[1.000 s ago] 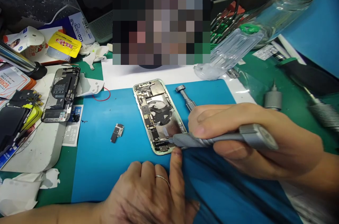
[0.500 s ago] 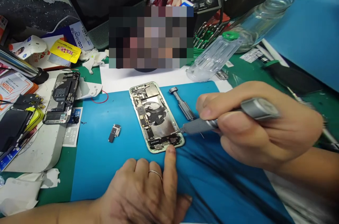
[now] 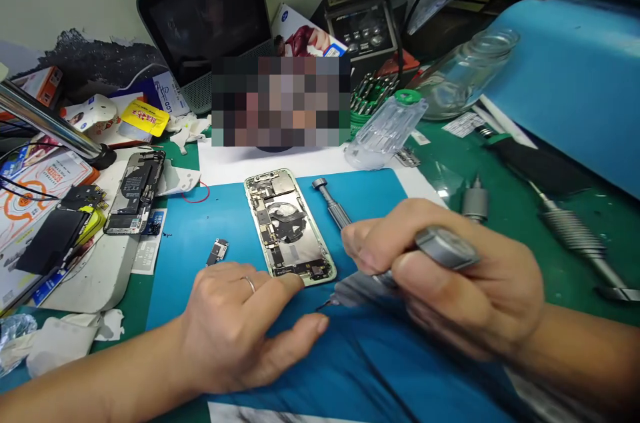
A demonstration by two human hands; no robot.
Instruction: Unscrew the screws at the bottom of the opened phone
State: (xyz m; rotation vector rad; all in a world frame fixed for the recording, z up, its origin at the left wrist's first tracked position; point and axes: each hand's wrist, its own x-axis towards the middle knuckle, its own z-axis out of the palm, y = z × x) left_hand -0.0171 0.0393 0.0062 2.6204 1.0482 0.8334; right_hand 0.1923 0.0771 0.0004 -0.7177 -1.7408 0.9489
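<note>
An opened smartphone (image 3: pixel 306 246) lies on the blue mat, its circuit board and metal inside bare. My left hand (image 3: pixel 237 323) is at its lower end, the index fingertip at the bottom edge and the thumb spread apart; the other fingers are partly hidden. In my right hand (image 3: pixel 450 270) is a grey precision screwdriver (image 3: pixel 353 291), its fine tip pointing left just below the phone, close to my left thumb. A second grey screwdriver (image 3: pixel 333 202) rests right of the phone, partly behind my right hand. Behind my left hand lies a small phone part (image 3: pixel 218 251).
A second phone shell (image 3: pixel 136 191) rests on a white box at left. A clear holder (image 3: pixel 387 133) stands at the back right, near a glass jar (image 3: pixel 463 73). A black-handled screwdriver (image 3: pixel 520 160) lies on the green mat (image 3: pixel 510 233). Behind is a dark screen (image 3: pixel 207 16).
The screwdriver in my right hand has moved off the phone's lower right corner, down and left to below it. My left hand has shifted left and its thumb has spread out.
</note>
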